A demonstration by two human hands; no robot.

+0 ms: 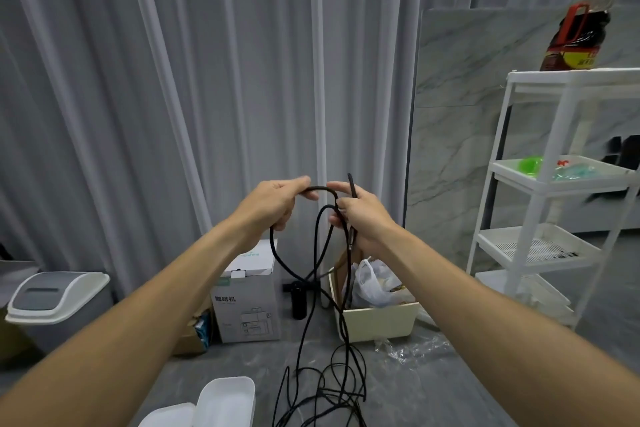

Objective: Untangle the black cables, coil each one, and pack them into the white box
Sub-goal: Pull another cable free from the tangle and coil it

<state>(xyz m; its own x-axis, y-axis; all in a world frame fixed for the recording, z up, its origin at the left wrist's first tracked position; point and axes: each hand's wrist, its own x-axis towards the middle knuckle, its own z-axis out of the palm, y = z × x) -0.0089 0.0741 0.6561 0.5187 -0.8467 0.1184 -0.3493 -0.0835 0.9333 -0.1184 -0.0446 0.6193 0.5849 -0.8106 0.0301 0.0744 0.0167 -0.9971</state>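
Both my hands are raised in front of me, each gripping a black cable (309, 308). My left hand (273, 203) pinches a loop of it at the top. My right hand (360, 218) holds several strands together, with one plug end sticking up above the fingers. From the hands the cable hangs down in long loops to a tangled heap (332, 395) on the grey surface below. A white box (225, 402) stands open at the bottom edge, left of the heap, with a second white piece (166, 418) beside it.
Behind the cables are a white cardboard carton (247, 305), a black cylinder (298, 300) and a cream bin (377, 317) holding plastic bags. A grey-lidded bin (52, 295) sits at the left. A white shelf rack (554, 184) with a dark bottle (578, 24) on top stands at the right. Crumpled plastic film (412, 350) lies nearby.
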